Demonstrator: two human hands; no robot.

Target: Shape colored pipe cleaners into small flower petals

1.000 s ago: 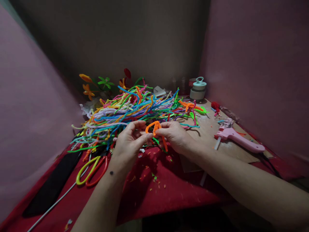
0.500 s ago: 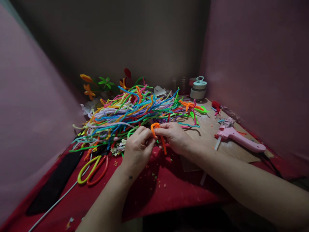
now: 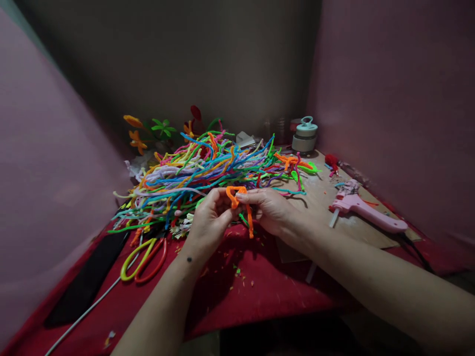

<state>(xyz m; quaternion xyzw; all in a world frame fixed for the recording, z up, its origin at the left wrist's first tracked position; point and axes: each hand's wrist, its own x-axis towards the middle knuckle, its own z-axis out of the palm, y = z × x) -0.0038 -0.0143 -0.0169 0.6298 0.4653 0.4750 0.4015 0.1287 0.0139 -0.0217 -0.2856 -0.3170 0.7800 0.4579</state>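
Both of my hands meet over the red cloth (image 3: 260, 291), pinching one orange pipe cleaner (image 3: 237, 195) that is bent into small loops, with a tail hanging down toward the cloth. My left hand (image 3: 210, 222) grips it from the left with fingers curled closed. From the right, my right hand (image 3: 269, 207) holds it between thumb and fingers. A big heap of many-coloured pipe cleaners (image 3: 200, 170) lies just behind the hands.
Scissors with yellow and orange handles (image 3: 143, 259) lie left of my left forearm, beside a black strip (image 3: 85, 284) and a white cable. A pink glue gun (image 3: 365, 212) rests on a cardboard sheet (image 3: 334, 217) at right. Tape rolls (image 3: 304, 136) and pipe-cleaner flowers (image 3: 148, 131) stand at the back.
The left hand's fingers closed in on the orange pipe cleaner and twisted it; the wide loop has become tighter small loops. Both hands stayed in nearly the same place.
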